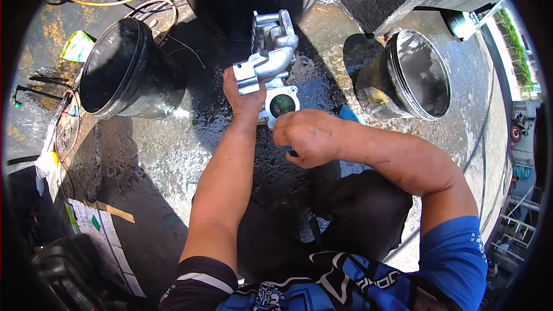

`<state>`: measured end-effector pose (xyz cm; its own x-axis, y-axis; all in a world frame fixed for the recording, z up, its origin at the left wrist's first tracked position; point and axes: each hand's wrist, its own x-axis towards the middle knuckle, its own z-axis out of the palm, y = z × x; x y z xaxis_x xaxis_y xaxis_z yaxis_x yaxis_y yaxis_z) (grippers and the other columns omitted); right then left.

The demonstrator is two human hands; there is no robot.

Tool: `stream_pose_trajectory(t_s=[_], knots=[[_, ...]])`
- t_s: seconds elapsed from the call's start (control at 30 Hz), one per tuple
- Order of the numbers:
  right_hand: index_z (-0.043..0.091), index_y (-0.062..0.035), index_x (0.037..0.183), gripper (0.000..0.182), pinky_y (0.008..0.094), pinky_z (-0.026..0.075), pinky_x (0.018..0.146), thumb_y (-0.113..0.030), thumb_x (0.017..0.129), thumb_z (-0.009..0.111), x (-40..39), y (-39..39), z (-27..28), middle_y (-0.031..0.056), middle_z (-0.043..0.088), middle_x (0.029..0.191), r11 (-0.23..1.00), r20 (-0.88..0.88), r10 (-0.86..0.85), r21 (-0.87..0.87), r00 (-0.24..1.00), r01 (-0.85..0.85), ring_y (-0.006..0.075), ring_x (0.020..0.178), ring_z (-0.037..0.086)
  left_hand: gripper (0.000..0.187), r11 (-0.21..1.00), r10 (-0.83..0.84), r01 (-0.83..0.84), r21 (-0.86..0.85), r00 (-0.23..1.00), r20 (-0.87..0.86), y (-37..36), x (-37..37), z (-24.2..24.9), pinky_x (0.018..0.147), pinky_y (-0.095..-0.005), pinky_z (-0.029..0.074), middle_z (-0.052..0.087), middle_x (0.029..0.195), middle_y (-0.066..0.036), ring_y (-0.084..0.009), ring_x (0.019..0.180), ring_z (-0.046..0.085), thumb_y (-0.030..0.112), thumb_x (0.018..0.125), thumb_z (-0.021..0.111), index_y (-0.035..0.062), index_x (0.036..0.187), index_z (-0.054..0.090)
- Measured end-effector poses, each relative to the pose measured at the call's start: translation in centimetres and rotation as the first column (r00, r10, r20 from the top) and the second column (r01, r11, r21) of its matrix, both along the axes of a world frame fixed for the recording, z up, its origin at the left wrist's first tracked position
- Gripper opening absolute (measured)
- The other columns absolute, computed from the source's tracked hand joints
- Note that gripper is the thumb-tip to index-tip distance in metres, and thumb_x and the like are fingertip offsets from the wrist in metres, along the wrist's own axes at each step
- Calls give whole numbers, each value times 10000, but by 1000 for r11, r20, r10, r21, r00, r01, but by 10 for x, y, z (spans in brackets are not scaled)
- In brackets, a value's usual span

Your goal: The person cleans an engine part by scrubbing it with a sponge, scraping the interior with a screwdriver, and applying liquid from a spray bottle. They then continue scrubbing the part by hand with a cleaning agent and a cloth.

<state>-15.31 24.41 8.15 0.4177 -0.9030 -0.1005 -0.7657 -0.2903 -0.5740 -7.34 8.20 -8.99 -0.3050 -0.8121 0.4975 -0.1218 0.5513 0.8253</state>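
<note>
A silvery cast-metal intake manifold is held up over the wet ground in front of me. My left hand is closed around its lower left side, beneath a square block. The near end has a flat flange with a round opening, dark and greenish inside. Right beside that flange is my right hand, its fingers curled into a grip. A small black and blue piece pokes out under the fingers; I cannot tell what it belongs to.
A black bucket leans at the left, and another bucket tilts at the right. Behind the manifold stands a large dark drum. Cables lie at the upper left. A printed sheet rests at the lower left.
</note>
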Motion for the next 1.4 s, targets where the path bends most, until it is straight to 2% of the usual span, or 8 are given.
stream_pose_trajectory(t_s=[0.67,0.8,0.83,0.9,1.13,1.2,1.23,1.4], knots=[[725,-25,839,144,495,581,760,-79,710,690,10,6,15,168,724,883,998,-43,55,37,998,-53,376,898,722,309,973,56,-35,-229,995,84,-2,6,7,795,-385,545,680,912,-144,-341,857,693,87,717,701,-10,1007,655],[681,-28,809,155,463,577,788,-101,677,715,-4,-4,-4,131,679,891,993,-92,73,103,993,-63,351,919,686,335,998,-57,56,-26,997,-42,1,6,5,807,-366,545,684,935,-149,-322,872,702,84,714,706,-10,1029,642],[681,-28,816,163,460,577,785,-105,676,713,1,-3,-5,124,687,899,988,-148,90,138,985,-70,351,926,690,369,952,24,40,-304,978,205,-5,10,0,820,-356,546,697,953,-151,-296,891,711,95,728,706,-13,1070,624],[677,-17,823,166,468,576,785,-92,679,708,15,4,16,131,687,904,991,-90,111,87,990,-103,368,942,688,363,980,-14,19,-199,1000,24,-1,11,0,810,-367,548,698,938,-141,-316,875,707,103,722,700,-10,1061,638],[623,-16,774,152,472,573,772,-87,678,717,8,9,31,143,659,858,996,-3,79,52,997,-79,367,912,675,375,982,-42,44,-182,999,16,-1,7,-4,814,-350,539,687,922,-132,-281,854,694,109,724,693,-9,1070,609],[611,-19,771,159,477,567,759,-89,683,723,-14,3,2,141,647,838,998,43,-59,-16,997,59,366,895,673,388,996,-91,90,-16,996,-21,0,6,-1,809,-347,543,694,927,-134,-289,845,702,125,713,708,-7,1063,607],[592,-23,771,172,489,555,743,-89,693,730,-16,6,-5,150,636,835,996,73,-85,6,994,85,386,882,661,387,974,-43,53,-221,998,47,-4,6,-4,806,-341,546,703,939,-134,-280,851,712,133,721,716,-8,1064,608],[606,-15,789,186,482,561,773,-103,694,739,-15,2,14,154,654,876,993,68,-113,37,991,110,390,887,670,421,997,-69,67,-27,995,-74,8,6,-3,844,-348,549,703,962,-141,-251,894,715,155,731,733,-16,1090,593]])
